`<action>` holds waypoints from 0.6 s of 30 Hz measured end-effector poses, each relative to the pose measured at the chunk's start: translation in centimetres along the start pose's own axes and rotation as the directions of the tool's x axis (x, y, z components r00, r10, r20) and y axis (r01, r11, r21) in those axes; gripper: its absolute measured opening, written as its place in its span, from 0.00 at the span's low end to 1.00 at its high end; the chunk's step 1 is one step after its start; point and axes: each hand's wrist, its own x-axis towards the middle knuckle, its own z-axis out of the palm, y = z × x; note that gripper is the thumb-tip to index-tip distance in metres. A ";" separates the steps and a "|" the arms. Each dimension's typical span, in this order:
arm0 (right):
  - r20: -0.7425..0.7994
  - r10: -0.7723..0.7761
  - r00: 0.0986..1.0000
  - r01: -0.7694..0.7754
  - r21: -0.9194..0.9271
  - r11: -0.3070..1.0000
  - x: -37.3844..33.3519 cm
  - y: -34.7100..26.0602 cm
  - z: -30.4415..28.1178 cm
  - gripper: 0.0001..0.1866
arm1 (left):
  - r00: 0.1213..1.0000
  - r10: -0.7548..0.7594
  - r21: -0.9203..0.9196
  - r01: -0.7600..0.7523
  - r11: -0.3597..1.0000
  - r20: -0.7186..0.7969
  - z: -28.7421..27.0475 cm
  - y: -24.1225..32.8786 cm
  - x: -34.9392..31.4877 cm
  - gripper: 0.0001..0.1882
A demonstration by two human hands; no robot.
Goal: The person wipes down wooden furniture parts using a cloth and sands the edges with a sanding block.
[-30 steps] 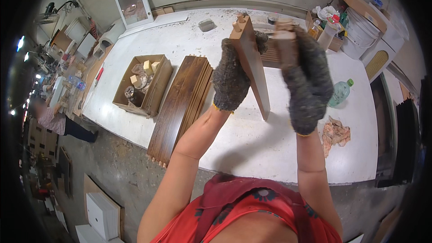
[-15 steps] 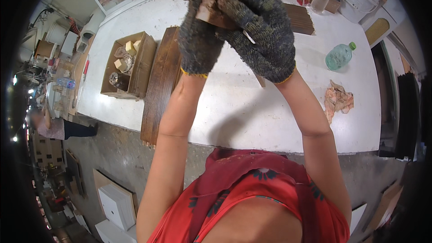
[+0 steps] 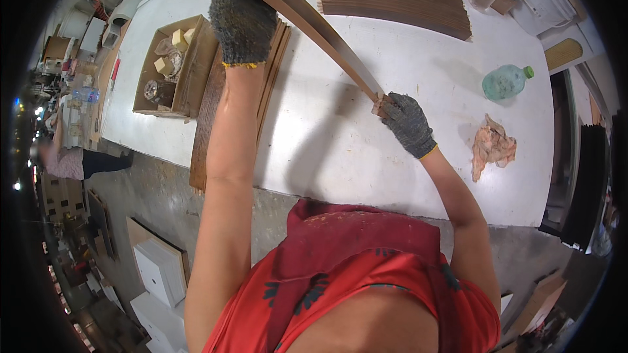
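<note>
I had the brown board [image 3: 311,24] grasped in my left hand [image 3: 242,16] near its far end, above the white table [image 3: 451,189]. Its long axis ran from there toward half past four. My right hand [image 3: 409,124], nearer the low end, clasped a small rough block [image 3: 378,106]; from it, the board stretched toward half past ten.

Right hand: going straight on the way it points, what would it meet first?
Past the small block the right hand holds, probably the wooden board in the left hand; depth is unclear.
</note>
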 end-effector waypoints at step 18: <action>-0.125 0.522 0.843 -0.416 0.464 0.782 3.4 0.1 -8.0 0.21 | 0.844 -0.532 -0.922 0.260 0.287 0.072 1.3 4.4 1.8 0.15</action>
